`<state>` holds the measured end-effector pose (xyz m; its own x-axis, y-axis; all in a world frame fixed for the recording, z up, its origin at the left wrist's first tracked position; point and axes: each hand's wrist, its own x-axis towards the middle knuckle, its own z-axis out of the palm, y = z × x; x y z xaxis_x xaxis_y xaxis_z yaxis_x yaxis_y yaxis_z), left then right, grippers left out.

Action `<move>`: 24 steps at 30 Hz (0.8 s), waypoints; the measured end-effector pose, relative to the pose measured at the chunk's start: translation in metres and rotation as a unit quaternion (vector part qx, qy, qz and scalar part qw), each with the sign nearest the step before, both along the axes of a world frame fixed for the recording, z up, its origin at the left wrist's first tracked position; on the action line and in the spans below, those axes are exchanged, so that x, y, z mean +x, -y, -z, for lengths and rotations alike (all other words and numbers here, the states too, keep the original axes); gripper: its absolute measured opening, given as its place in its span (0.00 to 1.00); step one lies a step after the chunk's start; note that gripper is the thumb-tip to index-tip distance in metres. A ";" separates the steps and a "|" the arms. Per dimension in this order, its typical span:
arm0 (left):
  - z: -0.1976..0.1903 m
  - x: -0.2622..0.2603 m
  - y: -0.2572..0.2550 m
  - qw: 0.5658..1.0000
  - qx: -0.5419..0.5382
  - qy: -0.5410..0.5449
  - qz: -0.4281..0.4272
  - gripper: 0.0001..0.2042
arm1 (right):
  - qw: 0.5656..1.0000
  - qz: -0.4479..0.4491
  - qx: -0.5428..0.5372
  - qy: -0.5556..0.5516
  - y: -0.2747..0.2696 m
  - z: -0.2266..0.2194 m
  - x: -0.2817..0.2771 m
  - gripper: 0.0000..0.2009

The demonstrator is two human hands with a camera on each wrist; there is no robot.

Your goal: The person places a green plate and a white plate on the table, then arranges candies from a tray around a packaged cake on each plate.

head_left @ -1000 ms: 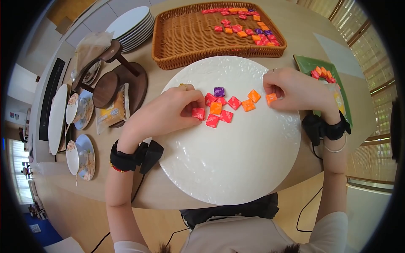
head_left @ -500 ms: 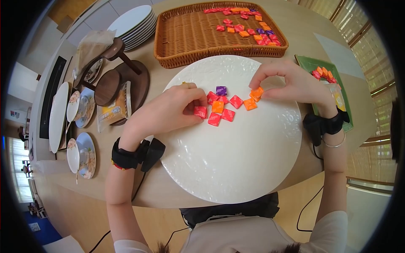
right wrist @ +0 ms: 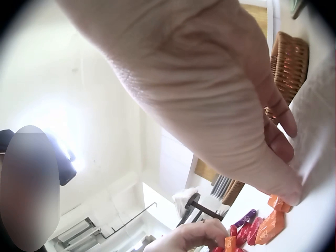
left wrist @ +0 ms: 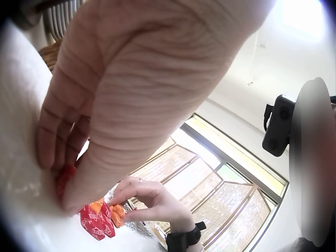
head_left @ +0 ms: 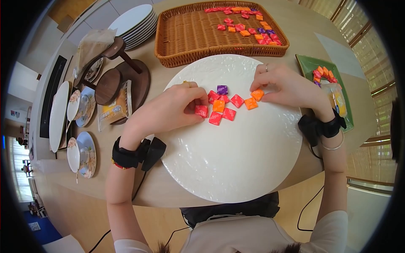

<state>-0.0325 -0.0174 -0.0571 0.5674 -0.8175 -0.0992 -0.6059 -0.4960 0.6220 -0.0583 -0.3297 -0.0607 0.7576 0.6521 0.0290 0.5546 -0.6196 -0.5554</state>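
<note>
On the white plate (head_left: 228, 168) lies a small cluster of square wrapped candies: several red ones, a purple candy (head_left: 222, 90) at the top, and orange ones. My left hand (head_left: 173, 105) pinches a red candy (head_left: 201, 111) at the cluster's left side, low over the plate. At the right end, my right hand (head_left: 287, 86) has thumb and finger about an orange candy (head_left: 257, 95). It adjoins another orange candy (head_left: 251, 103), and a red candy (head_left: 237, 100) is just left of that. In the right wrist view, the thumb rests against the orange candy (right wrist: 278, 203).
Behind the plate is a wicker tray (head_left: 185, 60) with more candies along its far and right sides. A green dish (head_left: 310, 63) with candies and a packet stands right. Left are a wooden stand (head_left: 137, 82), stacked plates (head_left: 131, 21), and cups on saucers (head_left: 88, 156).
My right hand has moved left with an orange candy, from the plate's right side to the two orange candies; only two show there now. My left hand stays at its red candy.
</note>
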 end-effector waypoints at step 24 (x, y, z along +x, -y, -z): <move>0.005 0.002 -0.002 0.999 -0.011 0.034 0.024 0.12 | 0.985 -0.040 -0.151 0.071 -0.042 -0.016 -0.017 0.08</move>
